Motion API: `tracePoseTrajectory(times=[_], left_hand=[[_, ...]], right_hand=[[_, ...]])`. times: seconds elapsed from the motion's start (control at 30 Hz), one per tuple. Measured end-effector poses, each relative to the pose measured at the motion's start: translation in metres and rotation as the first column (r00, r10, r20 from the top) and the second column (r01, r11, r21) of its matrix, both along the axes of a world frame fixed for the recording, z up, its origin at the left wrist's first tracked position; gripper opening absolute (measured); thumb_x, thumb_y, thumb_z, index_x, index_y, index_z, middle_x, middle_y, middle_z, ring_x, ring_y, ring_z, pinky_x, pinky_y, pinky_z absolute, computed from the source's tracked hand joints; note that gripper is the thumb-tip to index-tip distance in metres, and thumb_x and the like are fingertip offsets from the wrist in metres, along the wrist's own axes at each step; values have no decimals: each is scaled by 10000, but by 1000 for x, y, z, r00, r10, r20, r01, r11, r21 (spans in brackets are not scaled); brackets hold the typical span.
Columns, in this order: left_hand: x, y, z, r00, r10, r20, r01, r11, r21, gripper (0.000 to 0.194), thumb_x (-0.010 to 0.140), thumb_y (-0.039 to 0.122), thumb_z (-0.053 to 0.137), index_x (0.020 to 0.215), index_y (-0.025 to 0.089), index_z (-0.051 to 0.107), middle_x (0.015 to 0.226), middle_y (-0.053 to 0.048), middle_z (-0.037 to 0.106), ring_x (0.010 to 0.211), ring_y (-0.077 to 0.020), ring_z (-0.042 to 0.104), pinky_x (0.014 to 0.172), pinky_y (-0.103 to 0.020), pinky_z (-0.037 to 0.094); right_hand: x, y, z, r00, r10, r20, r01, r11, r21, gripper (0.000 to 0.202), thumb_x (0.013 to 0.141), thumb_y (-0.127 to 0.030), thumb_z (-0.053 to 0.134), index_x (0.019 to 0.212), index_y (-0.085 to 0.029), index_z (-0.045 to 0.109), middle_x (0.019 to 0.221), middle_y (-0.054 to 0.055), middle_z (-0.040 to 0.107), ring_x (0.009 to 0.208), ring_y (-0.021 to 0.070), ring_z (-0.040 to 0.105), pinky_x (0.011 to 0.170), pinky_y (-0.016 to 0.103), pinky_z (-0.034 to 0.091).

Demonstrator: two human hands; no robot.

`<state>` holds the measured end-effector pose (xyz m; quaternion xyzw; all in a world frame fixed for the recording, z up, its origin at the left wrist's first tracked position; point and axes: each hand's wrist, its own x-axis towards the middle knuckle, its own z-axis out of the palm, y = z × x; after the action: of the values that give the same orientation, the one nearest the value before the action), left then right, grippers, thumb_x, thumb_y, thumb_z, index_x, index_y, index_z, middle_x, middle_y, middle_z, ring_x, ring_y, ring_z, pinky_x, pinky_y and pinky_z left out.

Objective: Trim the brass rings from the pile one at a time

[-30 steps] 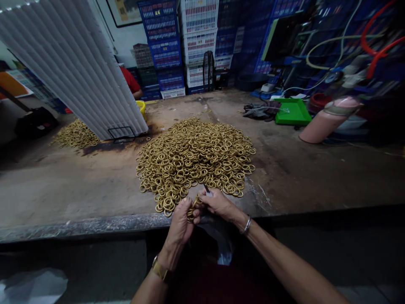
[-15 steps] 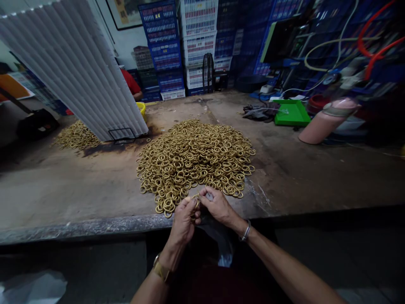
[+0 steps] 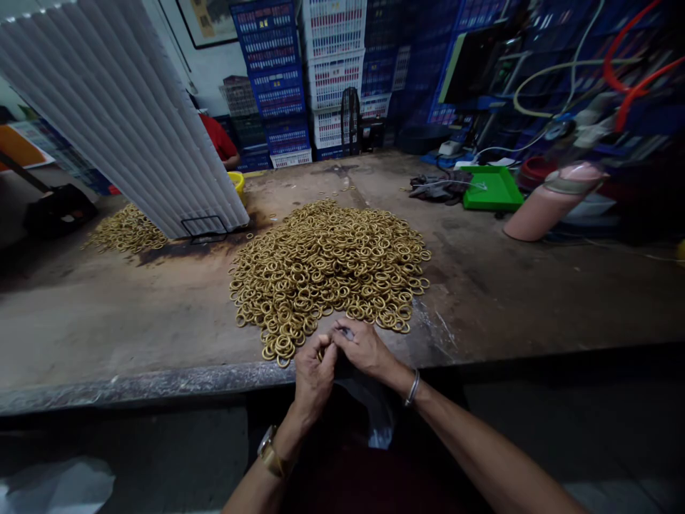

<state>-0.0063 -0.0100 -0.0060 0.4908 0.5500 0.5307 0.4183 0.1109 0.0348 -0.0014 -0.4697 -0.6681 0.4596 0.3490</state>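
A broad heap of brass-coloured rings [image 3: 332,257] lies on the worktable [image 3: 182,335] in front of me. My left hand [image 3: 315,373] is closed at the heap's near edge, with a brass ring [image 3: 322,353] showing between its thumb and fingers. My right hand [image 3: 369,351] meets it from the right, its thumb and fingertips pinched together by the left thumb tip. Whatever the right fingertips hold is too small and dark to make out. Both hands are just above the table's front edge.
A tall white corrugated panel [image 3: 128,114] leans at the left, beside a smaller ring pile [image 3: 125,232]. A person in a red sleeve [image 3: 219,138] is behind it. A green tray [image 3: 492,188] and pink bottle [image 3: 551,207] stand at right. Stacked crates [image 3: 335,78] line the back.
My left hand has turned a little, its thumb now pointing up against the right fingertips. The ring seen between both hands' fingertips no longer shows there. The heap looks unchanged.
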Motion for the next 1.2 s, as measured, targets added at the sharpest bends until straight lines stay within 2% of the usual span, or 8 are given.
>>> tracePoseTrajectory(times=[0.2, 0.3, 0.43, 0.6, 0.8, 0.97, 1.07, 1.2], left_hand=[[-3, -1, 2, 994, 39, 105, -26, 992, -123, 136, 713, 294, 592, 648, 175, 583, 546, 47, 473, 497, -88, 389, 525, -194, 342], [-1, -1, 4, 993, 62, 103, -48, 990, -134, 138, 722, 303, 586, 675, 174, 592, 550, 49, 465, 495, -84, 385, 527, -194, 346], [1, -1, 5, 996, 67, 66, -63, 996, -64, 127, 721, 292, 588, 686, 173, 619, 595, 31, 513, 549, -99, 431, 565, -199, 365], [1, -1, 5, 999, 25, 44, -25, 1000, 12, 120, 733, 274, 581, 681, 178, 631, 634, 7, 559, 626, -122, 482, 622, -207, 388], [-3, -2, 4, 968, -45, 247, 102, 969, -224, 242, 705, 403, 613, 716, 164, 577, 537, 44, 464, 436, -64, 388, 424, -166, 324], [-4, -2, 3, 898, -86, 433, 219, 938, -269, 279, 716, 442, 595, 732, 171, 530, 542, 52, 431, 422, -56, 377, 384, -151, 281], [-3, -1, 4, 946, -82, 315, 163, 957, -241, 220, 730, 391, 590, 727, 172, 564, 534, 46, 448, 437, -69, 385, 410, -166, 306], [-1, 0, 2, 996, -21, 81, 26, 998, -60, 124, 710, 289, 610, 682, 173, 645, 623, -1, 569, 605, -125, 489, 593, -206, 393]], right_hand=[[6, 9, -15, 953, -194, 231, 183, 981, 69, 175, 729, -241, 474, 570, -183, 519, 515, -27, 456, 493, 96, 371, 493, 217, 276], [9, 8, -12, 923, -238, 302, 201, 968, 147, 95, 715, -216, 493, 646, -188, 552, 571, -18, 506, 531, 103, 406, 528, 221, 293], [6, 3, -3, 986, -145, 81, 140, 988, 70, 122, 741, -240, 478, 769, -182, 582, 694, -6, 574, 625, 110, 483, 593, 211, 360], [-1, -1, -2, 996, -28, -84, 15, 988, -156, 214, 761, -336, 460, 631, -178, 523, 511, -37, 468, 486, 87, 412, 478, 195, 333], [-1, 2, -1, 987, -138, -84, 116, 966, -230, 152, 698, -307, 504, 619, -178, 495, 496, -54, 429, 458, 72, 358, 432, 180, 296], [0, 4, -2, 984, -148, -97, 128, 973, -193, 112, 687, -263, 484, 616, -176, 489, 525, -55, 434, 487, 74, 377, 459, 178, 318], [1, 4, -4, 990, -115, -85, 101, 984, -149, 119, 714, -273, 473, 664, -176, 519, 566, -44, 468, 524, 82, 412, 488, 181, 339], [0, 4, -2, 999, -17, -39, 12, 992, -123, 182, 734, -319, 481, 643, -174, 543, 543, -37, 468, 522, 87, 412, 490, 188, 333]])
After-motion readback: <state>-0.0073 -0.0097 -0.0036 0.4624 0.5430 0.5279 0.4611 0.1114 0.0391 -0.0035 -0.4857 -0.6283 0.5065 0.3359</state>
